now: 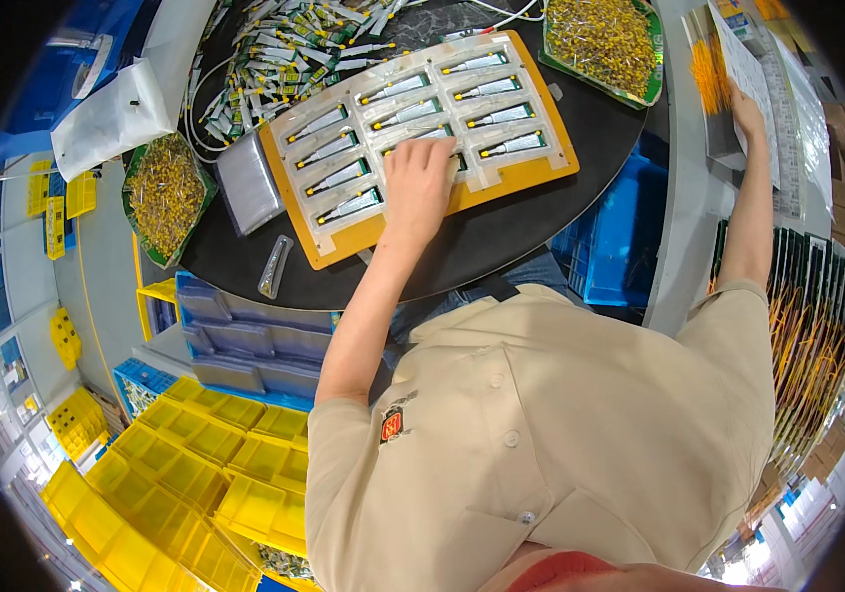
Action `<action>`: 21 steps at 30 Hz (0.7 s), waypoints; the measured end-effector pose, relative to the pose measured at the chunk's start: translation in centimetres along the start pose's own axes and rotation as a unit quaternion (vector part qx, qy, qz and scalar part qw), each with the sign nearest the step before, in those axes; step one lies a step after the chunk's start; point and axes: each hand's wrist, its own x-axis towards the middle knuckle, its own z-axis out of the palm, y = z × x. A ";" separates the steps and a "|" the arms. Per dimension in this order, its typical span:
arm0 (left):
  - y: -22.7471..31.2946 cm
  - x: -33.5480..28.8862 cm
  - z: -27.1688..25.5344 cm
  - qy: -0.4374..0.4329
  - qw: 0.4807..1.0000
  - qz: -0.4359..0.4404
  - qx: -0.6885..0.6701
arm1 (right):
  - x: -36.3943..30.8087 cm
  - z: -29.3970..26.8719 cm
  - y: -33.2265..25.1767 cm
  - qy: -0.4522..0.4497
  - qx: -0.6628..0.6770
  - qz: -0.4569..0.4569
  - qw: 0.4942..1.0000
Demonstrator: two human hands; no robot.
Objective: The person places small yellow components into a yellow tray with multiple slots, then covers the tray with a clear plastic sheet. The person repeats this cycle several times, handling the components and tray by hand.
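Round black bench [501,247] carrying an orange tray [531,176] of bagged slim parts. Left hand [419,183] lies flat, fingers spread, gripping nothing, pressing one clear pouch [442,158]: probably light, limp, slippery; best pinched at its edge. Right hand [746,113] rests open on papers [753,74].

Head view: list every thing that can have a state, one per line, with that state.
Left hand: palm down, resting flat on the jig board.
Right hand: stretched to the side, on the paper sheets.
Jig board: lying flat, slots filled with small bagged parts.
Left tray: full of yellow components.
Right tray: full of yellow components.
Loose clear bag: lying on the round black table.
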 end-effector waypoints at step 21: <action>0.3 -1.7 -1.4 -0.064 0.982 -0.055 0.167 | -6.7 -2.7 -2.7 0.255 -0.264 0.031 0.930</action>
